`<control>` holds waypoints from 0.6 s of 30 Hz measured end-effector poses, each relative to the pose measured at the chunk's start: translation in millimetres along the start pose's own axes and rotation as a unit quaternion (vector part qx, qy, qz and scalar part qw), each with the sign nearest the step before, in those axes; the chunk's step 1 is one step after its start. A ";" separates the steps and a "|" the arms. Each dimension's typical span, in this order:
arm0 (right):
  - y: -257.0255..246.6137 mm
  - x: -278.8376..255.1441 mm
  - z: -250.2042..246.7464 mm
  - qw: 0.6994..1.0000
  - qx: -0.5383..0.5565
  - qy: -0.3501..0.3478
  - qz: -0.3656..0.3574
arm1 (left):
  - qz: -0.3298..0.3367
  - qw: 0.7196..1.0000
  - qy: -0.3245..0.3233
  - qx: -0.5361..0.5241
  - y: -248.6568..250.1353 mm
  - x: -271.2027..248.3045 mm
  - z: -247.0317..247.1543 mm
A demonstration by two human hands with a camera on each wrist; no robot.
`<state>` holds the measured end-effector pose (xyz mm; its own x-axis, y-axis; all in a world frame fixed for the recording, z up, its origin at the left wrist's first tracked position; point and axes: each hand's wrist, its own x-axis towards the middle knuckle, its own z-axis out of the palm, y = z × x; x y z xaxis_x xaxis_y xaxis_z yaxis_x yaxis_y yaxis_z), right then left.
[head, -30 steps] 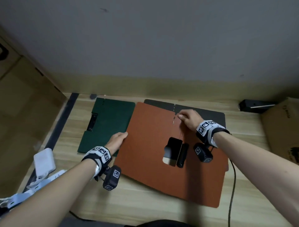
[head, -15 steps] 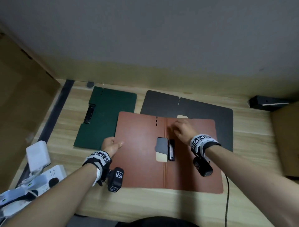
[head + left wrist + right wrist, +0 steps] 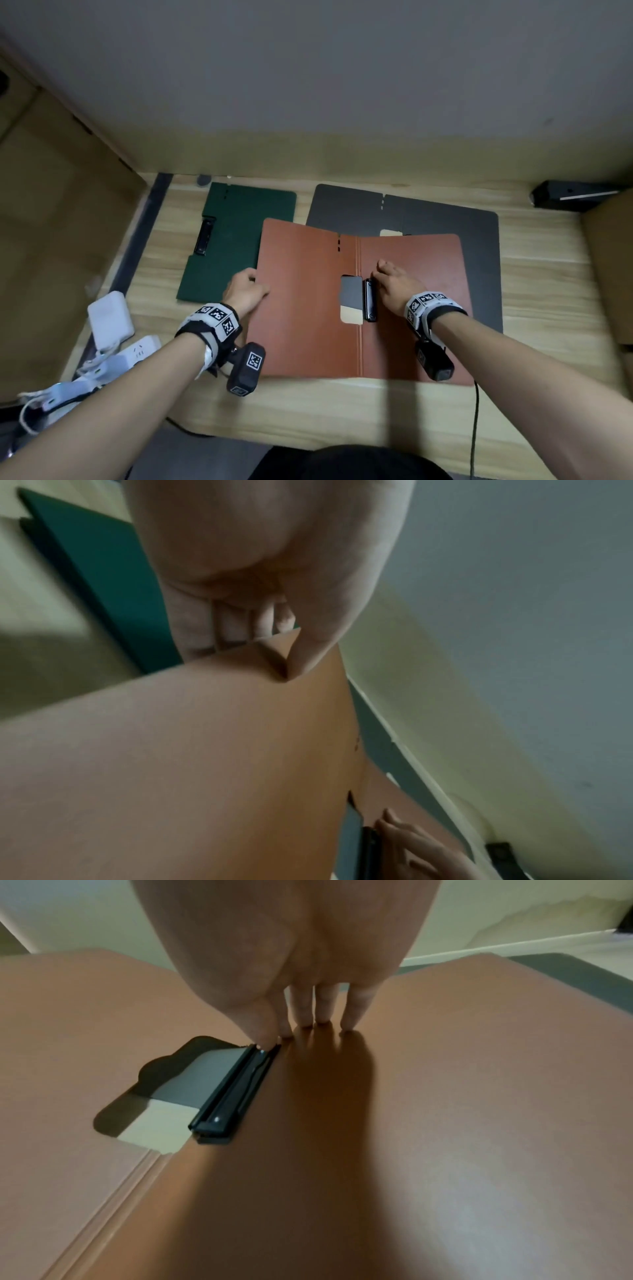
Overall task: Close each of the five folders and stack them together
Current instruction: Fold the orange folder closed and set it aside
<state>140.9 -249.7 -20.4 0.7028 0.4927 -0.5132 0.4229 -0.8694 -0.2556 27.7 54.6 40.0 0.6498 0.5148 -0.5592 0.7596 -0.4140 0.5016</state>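
A brown folder lies open in the middle of the wooden table, with a black clip at its spine. My left hand pinches the edge of its left cover, thumb on top, and that cover is raised a little. My right hand presses its fingertips on the right half, just beside the clip. A green folder lies closed at the back left. A dark grey folder lies open behind and partly under the brown one.
A white adapter and a power strip sit at the table's left edge. A black device lies at the back right beside a cardboard box. A cable hangs over the front edge. The wall stands close behind.
The brown folder came toward me and settled straight on the table. My right hand slid from the spine's far end to beside the clip. My left hand now pinches and lifts the left cover.
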 end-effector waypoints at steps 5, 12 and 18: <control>-3.6 -20.3 -31.0 0.993 0.114 0.033 0.011 | 0.095 0.990 -0.081 -0.061 38.9 -28.6 -17.9; 34.6 -67.1 -28.8 0.933 0.327 0.139 0.053 | 0.171 0.966 -0.139 -0.138 106.7 -65.1 19.1; 74.4 -115.8 -29.2 0.885 0.423 0.172 0.088 | 0.228 0.943 -0.219 -0.101 148.3 -81.1 84.8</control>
<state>107.7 -370.4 43.9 0.9097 0.2019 -0.3628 -0.1878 -0.5792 -0.7933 90.0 -112.2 103.8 0.8898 -0.0608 -0.4523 0.4069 -0.3435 0.8465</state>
